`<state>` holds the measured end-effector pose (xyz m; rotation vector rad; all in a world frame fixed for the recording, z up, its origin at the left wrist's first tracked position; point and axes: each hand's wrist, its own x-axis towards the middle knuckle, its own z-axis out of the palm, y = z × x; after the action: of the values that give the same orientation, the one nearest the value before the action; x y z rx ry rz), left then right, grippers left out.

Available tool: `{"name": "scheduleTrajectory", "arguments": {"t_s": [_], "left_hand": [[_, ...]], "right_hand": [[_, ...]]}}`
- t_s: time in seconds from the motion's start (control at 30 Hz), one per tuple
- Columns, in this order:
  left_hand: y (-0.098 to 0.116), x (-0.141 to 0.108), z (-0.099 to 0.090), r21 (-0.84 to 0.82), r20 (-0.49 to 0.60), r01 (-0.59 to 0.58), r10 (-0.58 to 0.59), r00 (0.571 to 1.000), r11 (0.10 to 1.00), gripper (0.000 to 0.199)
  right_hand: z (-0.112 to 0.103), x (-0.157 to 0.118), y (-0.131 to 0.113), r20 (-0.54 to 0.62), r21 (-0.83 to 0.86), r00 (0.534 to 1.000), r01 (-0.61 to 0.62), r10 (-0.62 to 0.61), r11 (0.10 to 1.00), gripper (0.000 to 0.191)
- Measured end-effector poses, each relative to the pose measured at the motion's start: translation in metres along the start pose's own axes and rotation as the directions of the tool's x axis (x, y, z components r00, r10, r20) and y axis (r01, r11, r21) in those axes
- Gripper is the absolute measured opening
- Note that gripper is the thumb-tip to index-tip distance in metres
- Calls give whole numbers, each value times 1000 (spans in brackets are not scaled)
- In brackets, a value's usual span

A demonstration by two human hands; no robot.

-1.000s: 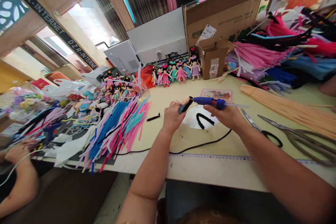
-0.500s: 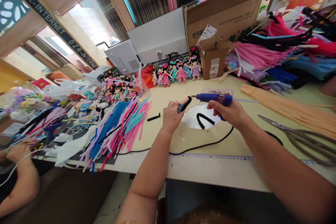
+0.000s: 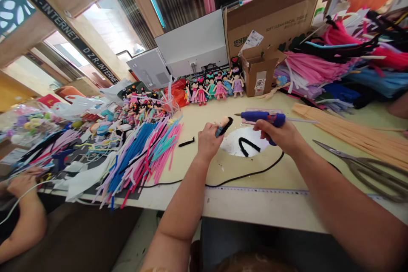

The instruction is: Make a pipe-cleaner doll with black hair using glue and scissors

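My left hand [image 3: 208, 139] is closed around a small doll [image 3: 225, 125] with a pale head, black pipe-cleaner hair and a bit of blue; its lower part is hidden by my fingers. In my right hand [image 3: 276, 135] is a blue glue gun [image 3: 263, 117], held level with its nozzle pointing left at the doll's head, a small gap between them. Below the gun, a bent black pipe cleaner [image 3: 245, 145] lies on a white round patch [image 3: 231, 146] of the table. A short black piece [image 3: 186, 142] rests left of my left hand.
Pipe cleaners in many colours [image 3: 140, 148] are heaped at left, more bundles [image 3: 328, 63] at back right. Finished dolls [image 3: 216, 87] stand before a monitor [image 3: 197, 40]. Scissors [image 3: 360, 163] lie at right; a black cord [image 3: 251, 174] crosses the front. A co-worker's hand [image 3: 24, 182] is far left.
My right hand has drawn the glue gun slightly to the right, so its nozzle is farther from the doll's head. My left hand and the doll stay in place.
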<state>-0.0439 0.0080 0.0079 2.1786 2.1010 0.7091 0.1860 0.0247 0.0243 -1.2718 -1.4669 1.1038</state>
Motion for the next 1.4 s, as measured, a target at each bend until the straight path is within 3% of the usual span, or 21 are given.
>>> {"name": "scheduleTrajectory", "arguments": {"t_s": [0.1, 0.17, 0.27, 0.4, 0.5, 0.6, 0.73, 1.1, 1.3, 1.4], "left_hand": [[-2, 2, 2, -54, -13, 31, -32, 999, 998, 25], [-3, 2, 4, -104, -17, 48, -50, 999, 993, 22], [-4, 3, 4, -172, -4, 66, -68, 998, 983, 20], [-2, 4, 1, -217, 10, 86, -85, 996, 972, 21], [-1, 4, 0, -216, 19, 92, -90, 996, 972, 20], [-1, 4, 1, -216, 20, 83, -80, 997, 973, 20], [-1, 4, 2, -232, 19, 66, -63, 998, 970, 22], [-5, 6, 3, -305, -14, 50, -57, 998, 951, 24], [-7, 7, 7, -389, -11, 69, -79, 997, 919, 22], [-9, 9, 11, -482, 20, 129, -136, 990, 866, 27]], "right_hand": [[-12, 13, 10, -148, 46, 989, -20, 26, 999, 41], [-17, 23, 21, -256, -10, 964, -72, 67, 997, 39], [-19, 34, 36, -322, -191, 943, -150, 82, 970, 34], [-17, 40, 47, -340, -511, 934, -284, 113, 811, 34], [-18, 42, 52, -304, -604, 948, -272, 99, 749, 34], [-19, 42, 55, -227, -626, 970, -216, 90, 749, 33], [-18, 41, 57, -222, -658, 972, -203, 71, 725, 30], [-38, 30, 46, -16, -627, 998, -51, 53, 778, 45], [-55, -2, 33, -154, -792, 978, -207, 140, 574, 40], [-49, -21, 23, -48, -827, 993, -101, 110, 553, 37]]}}
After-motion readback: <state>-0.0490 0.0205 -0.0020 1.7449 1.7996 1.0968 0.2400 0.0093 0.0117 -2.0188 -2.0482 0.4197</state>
